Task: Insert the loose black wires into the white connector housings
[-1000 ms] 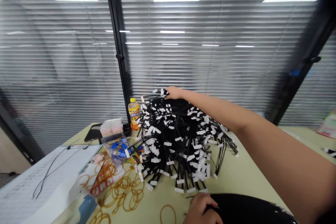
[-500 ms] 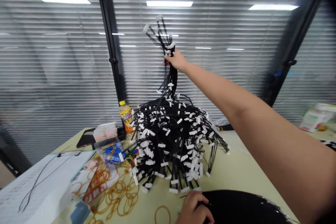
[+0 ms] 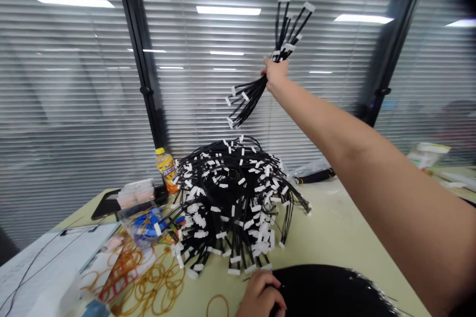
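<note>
The right hand (image 3: 275, 73) clamps a bunch of white-tagged black cables (image 3: 256, 94) high above the tangled cable heap (image 3: 234, 203); the left hand (image 3: 258, 297) curls closed against a glossy black sheet (image 3: 323, 292) at the near edge.

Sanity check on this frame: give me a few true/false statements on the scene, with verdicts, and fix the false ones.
1. The right hand holds a bunch of black cables with white tags up above the pile of cables. True.
2. The left hand is raised in the air too. False: it is low, at the edge of a glossy black object.
3. A plastic bottle with a yellow cap stands just left of the pile. True.
4. The loose rubber bands on the table are blue. False: they are amber.
</note>
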`<state>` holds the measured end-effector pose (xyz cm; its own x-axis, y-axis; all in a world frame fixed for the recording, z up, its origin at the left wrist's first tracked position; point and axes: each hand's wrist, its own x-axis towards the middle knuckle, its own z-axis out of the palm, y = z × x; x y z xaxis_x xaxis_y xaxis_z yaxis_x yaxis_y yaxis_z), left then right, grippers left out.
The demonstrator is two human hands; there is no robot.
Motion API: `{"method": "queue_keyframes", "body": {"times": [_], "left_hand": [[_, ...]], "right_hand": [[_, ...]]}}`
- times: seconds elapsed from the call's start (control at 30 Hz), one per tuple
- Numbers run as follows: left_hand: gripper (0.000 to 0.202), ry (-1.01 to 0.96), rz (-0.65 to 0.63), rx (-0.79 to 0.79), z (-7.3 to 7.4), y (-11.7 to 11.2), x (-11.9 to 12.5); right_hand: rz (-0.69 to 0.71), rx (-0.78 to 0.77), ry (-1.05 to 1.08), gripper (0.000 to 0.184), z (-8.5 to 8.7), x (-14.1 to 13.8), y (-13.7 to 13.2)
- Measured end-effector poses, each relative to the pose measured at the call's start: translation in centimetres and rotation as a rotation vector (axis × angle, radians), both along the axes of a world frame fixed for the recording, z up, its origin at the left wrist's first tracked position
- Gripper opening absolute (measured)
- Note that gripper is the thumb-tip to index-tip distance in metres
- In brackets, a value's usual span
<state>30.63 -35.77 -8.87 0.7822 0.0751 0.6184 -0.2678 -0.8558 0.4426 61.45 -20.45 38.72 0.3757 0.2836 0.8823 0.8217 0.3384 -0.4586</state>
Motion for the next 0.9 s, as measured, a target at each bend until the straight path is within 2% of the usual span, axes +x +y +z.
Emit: {"method": "queue_keyframes", "body": {"times": [0.1,0.17,0.23,0.3,0.43,0.47,0.53,0.6,0.73,0.8,0.9], "left_hand": [[0.012,0.045,0.004,-0.011,1.1,-0.2,-0.6],[0.014,0.093,0.008,-0.038,2.2,-0.5,-1.3],[0.017,0.146,0.025,-0.079,3.5,-0.9,-1.9],[0.019,0.199,0.021,-0.114,4.7,-1.3,-2.4],[0.022,0.301,0.07,-0.188,5.8,-1.8,-2.7],[0.023,0.309,0.078,-0.204,5.8,-1.9,-2.7],[0.023,0.327,0.097,-0.238,5.7,-2.1,-2.7],[0.023,0.356,0.127,-0.267,5.5,-2.1,-2.6],[0.022,0.415,0.161,-0.271,5.6,-2.0,-2.6],[0.022,0.419,0.165,-0.251,5.8,-2.0,-2.6],[0.021,0.392,0.179,-0.212,6.1,-2.1,-2.6]], "right_hand": [[-0.068,-0.058,0.11,0.026,1.1,0.4,-3.3],[-0.107,-0.118,0.117,0.019,0.9,0.5,-6.3],[-0.15,-0.214,0.085,0.018,-0.1,0.7,-9.9],[-0.196,-0.352,0.018,0.026,-1.9,0.9,-13.6],[-0.373,-0.653,-0.139,0.028,-7.7,1.9,-20.4],[-0.413,-0.758,-0.178,0.031,-9.6,2.1,-21.9],[-0.466,-0.952,-0.251,0.018,-13.7,2.4,-24.7],[-0.506,-1.138,-0.302,0.016,-18.1,2.4,-27.3],[-0.501,-1.437,-0.398,0.019,-26.0,1.3,-32.4],[-0.468,-1.537,-0.42,0.022,-28.6,0.7,-34.7],[-0.506,-1.581,-0.413,0.022,-30.5,0.4,-37.4]]}}
